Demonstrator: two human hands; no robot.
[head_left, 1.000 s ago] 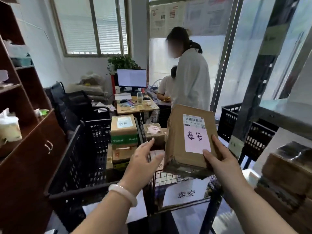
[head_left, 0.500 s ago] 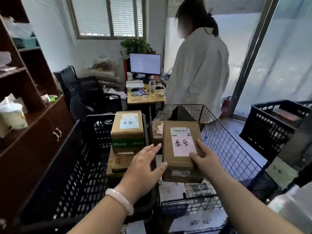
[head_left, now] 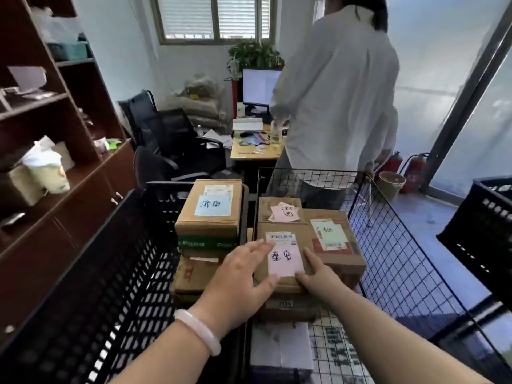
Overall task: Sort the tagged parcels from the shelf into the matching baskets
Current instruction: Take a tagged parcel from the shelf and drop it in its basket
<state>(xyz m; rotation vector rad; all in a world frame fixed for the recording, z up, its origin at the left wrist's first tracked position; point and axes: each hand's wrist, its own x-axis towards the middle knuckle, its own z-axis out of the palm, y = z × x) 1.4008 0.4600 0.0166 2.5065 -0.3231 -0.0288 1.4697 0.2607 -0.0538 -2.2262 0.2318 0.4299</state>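
A brown cardboard parcel (head_left: 279, 236) with a barcode sticker and a pink handwritten tag lies inside the wire basket (head_left: 401, 261), on top of other boxes. My right hand (head_left: 318, 275) grips its near right corner. My left hand (head_left: 243, 278) rests spread against its left edge, fingers apart, a pale bangle on the wrist. Behind it sit a parcel with a pink tag (head_left: 279, 212) and one with a pale green tag (head_left: 335, 239). In the black plastic basket (head_left: 110, 273) to the left, a parcel with a blue tag (head_left: 213, 209) tops a stack.
A person in a white shirt (head_left: 338, 92) stands just behind the wire basket, at a desk (head_left: 255, 151) with a monitor. A dark wooden shelf unit (head_left: 55, 151) lines the left. Another black crate (head_left: 484, 231) stands at right. Office chairs (head_left: 171, 139) fill the back left.
The pink-tagged parcel came down from in front of me into the wire basket onto the boxes. My view moved forward and tilted down. My left hand closed in on its left edge.
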